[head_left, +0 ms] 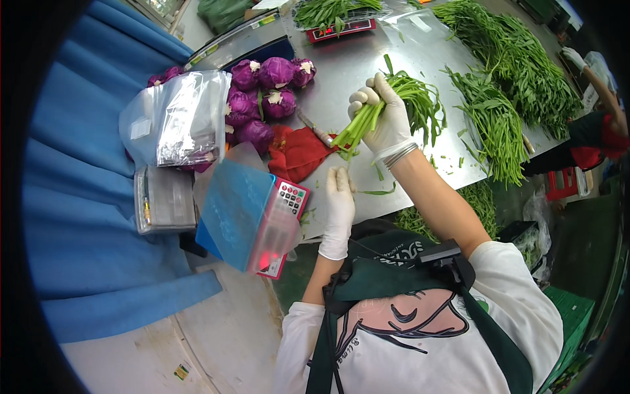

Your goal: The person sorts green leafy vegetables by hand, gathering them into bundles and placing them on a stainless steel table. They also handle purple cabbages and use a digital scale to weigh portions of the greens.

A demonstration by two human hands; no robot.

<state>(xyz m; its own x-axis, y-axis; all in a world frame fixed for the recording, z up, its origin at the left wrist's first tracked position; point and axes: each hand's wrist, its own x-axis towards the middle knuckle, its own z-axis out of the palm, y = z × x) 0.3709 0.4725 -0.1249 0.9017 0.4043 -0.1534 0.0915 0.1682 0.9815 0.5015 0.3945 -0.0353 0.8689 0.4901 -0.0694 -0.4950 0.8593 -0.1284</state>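
Note:
My right hand (388, 121), in a white glove, is wrapped round a bunch of long-stemmed leafy greens (415, 98). The cut stem ends point down-left and the leaves droop to the right. Just below those ends is my gloved left hand (339, 203), fingers pressed together at a thin green strand; whether they grip it is too small to tell. A red cloth (298, 154) lies left of the stems, with a knife (316, 128) beside it. Loose bits of leaf are scattered on the metal table (380, 190).
Purple cabbages (275, 72) are piled at left beside clear plastic bags (187, 118). A blue-topped scale (239, 207) stands at the near left; another red scale (341, 30) bears greens at the back. Heaps of greens (505, 72) cover the right side, where a co-worker's arm (600, 88) shows.

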